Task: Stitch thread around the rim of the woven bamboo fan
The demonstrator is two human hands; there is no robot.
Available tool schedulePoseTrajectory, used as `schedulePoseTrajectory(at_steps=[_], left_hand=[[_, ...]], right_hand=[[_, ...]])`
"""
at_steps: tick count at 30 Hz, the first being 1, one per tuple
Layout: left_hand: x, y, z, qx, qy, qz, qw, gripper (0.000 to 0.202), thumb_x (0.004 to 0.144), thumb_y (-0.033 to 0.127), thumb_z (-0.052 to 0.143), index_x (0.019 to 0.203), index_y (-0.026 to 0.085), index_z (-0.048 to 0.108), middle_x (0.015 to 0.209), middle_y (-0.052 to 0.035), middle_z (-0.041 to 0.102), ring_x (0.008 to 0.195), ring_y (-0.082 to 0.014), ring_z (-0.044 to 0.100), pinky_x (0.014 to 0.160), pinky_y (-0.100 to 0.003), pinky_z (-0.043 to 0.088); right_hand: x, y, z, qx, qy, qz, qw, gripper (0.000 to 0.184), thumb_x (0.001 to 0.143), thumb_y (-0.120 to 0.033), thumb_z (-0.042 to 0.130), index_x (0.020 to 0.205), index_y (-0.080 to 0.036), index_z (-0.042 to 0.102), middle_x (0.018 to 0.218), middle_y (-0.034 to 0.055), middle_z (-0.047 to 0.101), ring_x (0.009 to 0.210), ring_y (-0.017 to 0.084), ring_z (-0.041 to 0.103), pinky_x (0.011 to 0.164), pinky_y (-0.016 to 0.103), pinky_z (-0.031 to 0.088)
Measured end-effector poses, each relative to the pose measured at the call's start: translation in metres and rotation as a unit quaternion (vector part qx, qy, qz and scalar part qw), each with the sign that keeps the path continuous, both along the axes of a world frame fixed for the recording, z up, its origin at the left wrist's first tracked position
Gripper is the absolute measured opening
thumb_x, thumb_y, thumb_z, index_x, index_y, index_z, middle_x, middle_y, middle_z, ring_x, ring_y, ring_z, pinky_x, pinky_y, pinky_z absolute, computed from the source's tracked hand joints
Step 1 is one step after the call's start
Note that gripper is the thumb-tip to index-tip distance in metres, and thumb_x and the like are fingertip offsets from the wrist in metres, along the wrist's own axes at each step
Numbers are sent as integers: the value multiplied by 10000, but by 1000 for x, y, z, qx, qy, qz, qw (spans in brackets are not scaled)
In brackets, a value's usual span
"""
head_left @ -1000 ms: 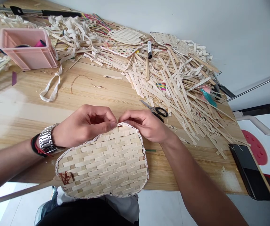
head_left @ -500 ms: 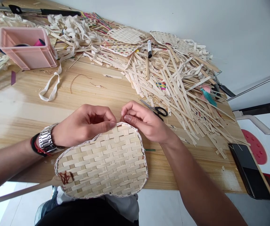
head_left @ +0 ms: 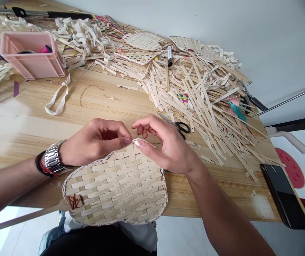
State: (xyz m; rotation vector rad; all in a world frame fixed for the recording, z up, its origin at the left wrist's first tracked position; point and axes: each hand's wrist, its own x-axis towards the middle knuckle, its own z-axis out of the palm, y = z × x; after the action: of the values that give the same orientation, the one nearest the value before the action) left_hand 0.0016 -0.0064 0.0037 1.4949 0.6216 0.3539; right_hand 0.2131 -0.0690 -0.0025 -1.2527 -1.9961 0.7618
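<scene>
A woven bamboo fan [head_left: 117, 188] with a wooden handle [head_left: 21, 218] lies over the near edge of the table, its rim stitched with thread. My left hand [head_left: 96, 142], with a metal watch at the wrist, pinches the fan's top rim between thumb and fingers. My right hand [head_left: 165, 145] hovers at the same top edge. Its thumb rests on the rim and its fingers are lifted and partly spread. A fine thread seems to run between the two hands, too thin to be sure.
Black-handled scissors [head_left: 177, 125] lie just behind my right hand. A big heap of bamboo strips [head_left: 195, 92] covers the right half of the wooden table [head_left: 35, 117]. A pink box [head_left: 31, 53], a marker [head_left: 169, 56], woven pieces and a phone [head_left: 284, 190] are also there.
My right hand lifted off the fan's top edge and rolled over it, its fingers opening out. My left hand and the fan stayed in place.
</scene>
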Motion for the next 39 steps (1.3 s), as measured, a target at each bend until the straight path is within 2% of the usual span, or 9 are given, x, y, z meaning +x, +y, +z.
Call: schedulePoseTrajectory(at_steps=[5, 11, 15, 18, 22, 26, 30, 34, 39], left_hand=[[-1, 0, 0, 4, 4, 0, 1000, 153, 915, 192, 596, 788, 134, 659, 534, 56, 425, 440, -37, 284, 380, -166, 218], [-1, 1, -1, 8, 3, 1, 1000, 158, 916, 194, 587, 781, 141, 649, 538, 59, 424, 440, -39, 272, 389, -174, 212], [0, 1, -3, 20, 4, -1, 1000, 158, 911, 196, 588, 777, 137, 646, 594, 34, 490, 483, -51, 329, 423, -180, 251], [1, 2, -3, 17, 5, -4, 1000, 162, 914, 208, 585, 781, 132, 638, 607, 26, 504, 498, -59, 345, 436, -186, 262], [0, 3, -5, 14, 11, -7, 1000, 185, 929, 231, 566, 782, 127, 610, 550, 54, 424, 463, -55, 276, 410, -192, 209], [-2, 2, -4, 21, 14, -13, 1000, 206, 941, 272, 558, 816, 113, 599, 569, 54, 415, 490, -59, 277, 432, -202, 206], [-3, 0, 0, 11, 24, -16, 1000, 194, 957, 244, 527, 821, 118, 584, 567, 68, 377, 488, -52, 260, 436, -200, 199], [-1, 2, -2, 10, 29, -8, 1000, 181, 938, 246, 558, 804, 127, 583, 559, 69, 399, 466, -49, 282, 412, -184, 221], [0, 7, -9, 24, 39, 13, 999, 179, 910, 256, 591, 796, 118, 596, 593, 42, 477, 478, -51, 348, 404, -159, 263]], right_hand=[[2, -1, 1, -42, -28, 14, 999, 256, 923, -287, 581, 1139, -150, 577, 907, 17, 615, 804, 121, 555, 727, 269, 451], [-4, -6, 4, -37, 1, 17, 999, 242, 923, -202, 566, 1161, -160, 555, 903, 6, 627, 810, 111, 583, 737, 248, 471], [-12, -10, 4, 2, 15, 9, 1000, 322, 871, -151, 626, 1167, -160, 500, 969, 10, 647, 857, 103, 625, 753, 214, 492], [-17, -11, 2, 63, -7, -10, 998, 237, 878, -141, 627, 1082, -161, 507, 974, 17, 639, 869, 106, 627, 761, 214, 493], [-20, -10, -1, 134, -44, -3, 990, 79, 941, -149, 565, 1018, -159, 555, 912, 18, 639, 836, 113, 596, 775, 245, 483], [-21, -9, 0, 145, -40, -8, 989, 86, 966, -140, 517, 955, -175, 594, 860, 22, 594, 810, 124, 558, 756, 278, 475], [-22, -8, 2, 113, 4, -22, 993, 84, 959, -167, 537, 947, -210, 609, 975, 49, 515, 867, 140, 534, 766, 306, 475], [-18, -5, 3, 68, 136, -32, 988, 42, 945, -199, 559, 925, -234, 573, 971, 35, 486, 885, 150, 520, 773, 321, 477], [21, -4, 27, 17, 242, -29, 970, 75, 896, -246, 639, 864, -246, 571, 861, 12, 507, 740, 140, 479, 690, 329, 431]])
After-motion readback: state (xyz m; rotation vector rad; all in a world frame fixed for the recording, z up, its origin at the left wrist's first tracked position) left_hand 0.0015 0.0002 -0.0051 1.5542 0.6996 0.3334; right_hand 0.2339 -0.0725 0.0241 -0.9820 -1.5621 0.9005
